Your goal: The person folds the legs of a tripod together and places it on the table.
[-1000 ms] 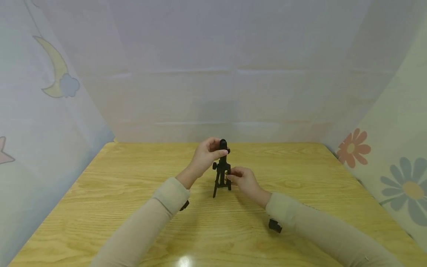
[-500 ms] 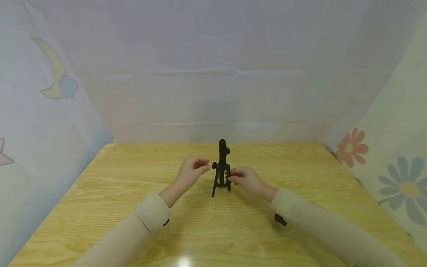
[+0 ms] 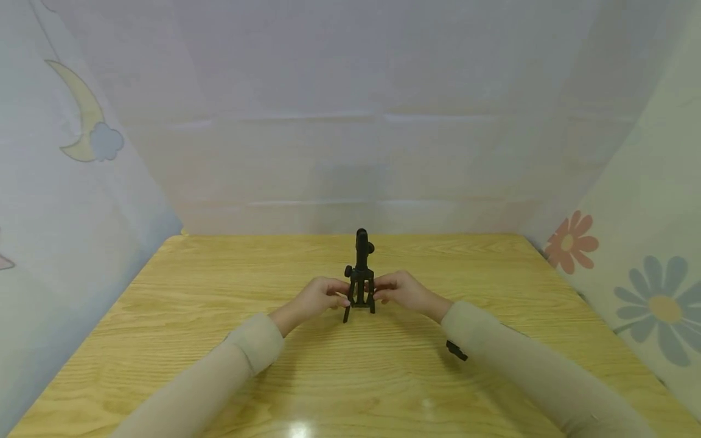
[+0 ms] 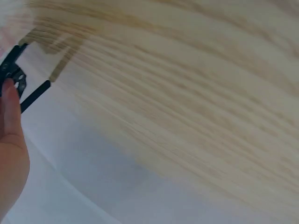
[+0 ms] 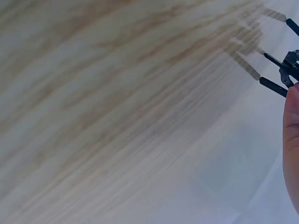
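Note:
A small black tripod [image 3: 361,252] stands on the table with its legs spread, a knob sticking out at either side of its upright head and column. My left hand [image 3: 316,296] pinches its left leg between thumb and fingers. On the opposite side, my right hand [image 3: 404,292] pinches the right leg, fingertips partly hidden behind it. In the left wrist view a black leg [image 4: 35,96] reaches past the left thumb [image 4: 11,112]. The right wrist view shows the leg ends [image 5: 273,87] near the right thumb [image 5: 292,112].
The wooden table [image 3: 350,377] has its far edge close behind the tripod, against a pale cloth backdrop [image 3: 350,158]. Printed side walls with a moon [image 3: 84,109] and flowers [image 3: 665,309] flank it. A black wrist device [image 3: 456,350] shows under the right sleeve.
My left hand has let go of the tripod's upper part, drawn back left and come down to its left leg. My right hand has stayed at the right leg.

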Demonstrator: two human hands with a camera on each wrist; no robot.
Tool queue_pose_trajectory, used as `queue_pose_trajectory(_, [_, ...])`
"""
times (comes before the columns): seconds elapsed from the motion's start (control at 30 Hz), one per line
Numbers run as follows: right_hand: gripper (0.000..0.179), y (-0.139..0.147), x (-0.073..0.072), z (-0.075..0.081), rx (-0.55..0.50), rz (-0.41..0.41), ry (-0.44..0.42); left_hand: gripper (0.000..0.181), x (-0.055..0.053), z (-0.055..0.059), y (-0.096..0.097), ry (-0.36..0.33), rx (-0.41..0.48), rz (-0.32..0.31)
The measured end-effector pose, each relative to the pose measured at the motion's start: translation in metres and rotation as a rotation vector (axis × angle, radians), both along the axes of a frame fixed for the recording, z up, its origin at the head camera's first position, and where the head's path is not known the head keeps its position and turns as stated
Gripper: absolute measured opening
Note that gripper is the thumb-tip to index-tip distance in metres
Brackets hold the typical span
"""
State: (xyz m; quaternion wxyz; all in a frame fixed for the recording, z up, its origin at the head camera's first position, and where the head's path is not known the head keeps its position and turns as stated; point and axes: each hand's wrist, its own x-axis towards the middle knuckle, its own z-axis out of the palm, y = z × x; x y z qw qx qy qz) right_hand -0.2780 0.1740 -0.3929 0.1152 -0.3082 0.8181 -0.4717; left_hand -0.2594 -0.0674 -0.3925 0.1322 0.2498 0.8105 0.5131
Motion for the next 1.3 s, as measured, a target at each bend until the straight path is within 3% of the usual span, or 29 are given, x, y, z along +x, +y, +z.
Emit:
queue_pose_trajectory(0.27, [0.025, -0.0008, -0.0035, -0.0025, -0.007, 0.028, -0.032, 0.019, -0.0039, -0.0059, -0.0002, 0.092, -0.039, -0.019])
queue_pose_trajectory(0.6, [0.022, -0.0038, -0.0047, -0.0016, 0.008, 0.041, -0.024, 0.013, -0.0019, -0.0035, 0.0047, 0.134, -0.056, 0.024])
queue_pose_trajectory(0.8, [0.021, -0.0058, -0.0064, -0.0011, 0.024, 0.064, 0.034, 0.013, -0.0006, -0.0043, 0.0052, 0.126, -0.049, 0.044])
queue_pose_trajectory(1.07, [0.015, -0.0062, -0.0035, 0.0035, 0.111, 0.106, 0.178, 0.012, 0.0025, 0.0011, 0.0044, 0.148, -0.099, 0.009])
queue_pose_trajectory(1.3, [0.012, -0.0053, -0.0039, 0.0029, 0.117, 0.145, 0.138, 0.006, 0.0041, 0.0029, 0.0063, 0.238, -0.128, -0.01])
